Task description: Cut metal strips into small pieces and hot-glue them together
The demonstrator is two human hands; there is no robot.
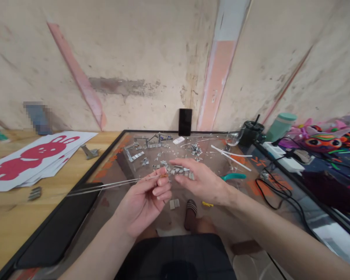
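Over the glass tabletop my left hand (148,194) is closed in a pinch on two thin whitish strands (113,184), which trail off to the left and blur at their far ends. A small brownish bit shows at the fingertips, too small to name. My right hand (202,181) is just to the right, thumb and fingers apart, with nothing visible between them. Under and beyond its fingertips lie small silvery metal-like pieces (176,170). More of these pieces form a heap (195,149) farther back. Two flat pieces (174,204) lie nearer to me.
A dark phone (185,122) leans against the wall, near a small white box (179,140). White strips (236,157) and a teal handle (235,177) lie right, beside a yellow piece (207,203). Cables (280,194), a power strip (282,157) and a dark cup (251,133) stand farther right.
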